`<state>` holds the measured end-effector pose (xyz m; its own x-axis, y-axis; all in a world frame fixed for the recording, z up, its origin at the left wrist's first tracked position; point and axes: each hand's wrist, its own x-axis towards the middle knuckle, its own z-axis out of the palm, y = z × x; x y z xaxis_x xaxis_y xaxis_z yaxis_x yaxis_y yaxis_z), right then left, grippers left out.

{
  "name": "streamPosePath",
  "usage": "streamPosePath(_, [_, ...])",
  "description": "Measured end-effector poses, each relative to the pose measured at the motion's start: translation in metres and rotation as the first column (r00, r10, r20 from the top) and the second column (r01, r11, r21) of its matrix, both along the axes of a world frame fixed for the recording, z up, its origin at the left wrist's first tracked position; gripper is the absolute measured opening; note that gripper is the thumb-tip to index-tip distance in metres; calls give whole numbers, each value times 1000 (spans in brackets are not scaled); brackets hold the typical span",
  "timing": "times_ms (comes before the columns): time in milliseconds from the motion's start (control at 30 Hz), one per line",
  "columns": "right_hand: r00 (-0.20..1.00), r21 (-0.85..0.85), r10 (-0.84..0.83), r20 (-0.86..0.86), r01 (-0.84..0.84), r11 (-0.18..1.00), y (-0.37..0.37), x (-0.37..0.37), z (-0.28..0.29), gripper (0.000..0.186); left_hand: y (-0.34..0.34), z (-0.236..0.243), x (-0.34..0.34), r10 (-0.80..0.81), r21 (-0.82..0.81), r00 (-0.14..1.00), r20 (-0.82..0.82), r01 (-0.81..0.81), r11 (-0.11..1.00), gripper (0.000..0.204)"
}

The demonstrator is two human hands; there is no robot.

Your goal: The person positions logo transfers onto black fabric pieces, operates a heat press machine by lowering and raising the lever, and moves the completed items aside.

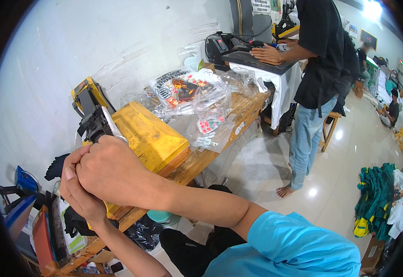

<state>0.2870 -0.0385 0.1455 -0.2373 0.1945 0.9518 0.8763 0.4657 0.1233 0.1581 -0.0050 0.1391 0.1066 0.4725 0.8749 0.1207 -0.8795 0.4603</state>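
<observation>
A yellow heat press stands at the left end of a wooden bench, its black lever mechanism rising behind my hands. My right hand is closed at the near end of that mechanism, where the lever runs into the grip. Just below and to the left, my left hand is closed too, its fingers pressed up against the right hand. Both hands cover the lever's end, so the grip itself is hidden. The press's wide yellow cover lies beyond my right wrist.
Clear plastic bags and a printed white shirt lie along the wooden bench. Beyond, a person in black presses both hands on a dark plate. Screen-print frames stand at lower left; green garments are piled at right.
</observation>
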Motion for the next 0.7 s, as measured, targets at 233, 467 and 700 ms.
streamPosePath(233, [1000, 16, 5, 0, -5, 1000, -1, 1, 1, 13, 1, -1, 0, 15, -3, 1000, -7, -15, 1000, 57])
streamPosePath(467, [1000, 16, 18, -10, -18, 1000, -1, 1, 1, 13, 2, -2, -1, 11, -4, 1000, 1, -11, 1000, 57])
streamPosePath(700, [1000, 27, 20, -14, -19, 999, 1, 0, 0, 14, 2, -2, 0, 4, -12, 1000, 11, -4, 1000, 58])
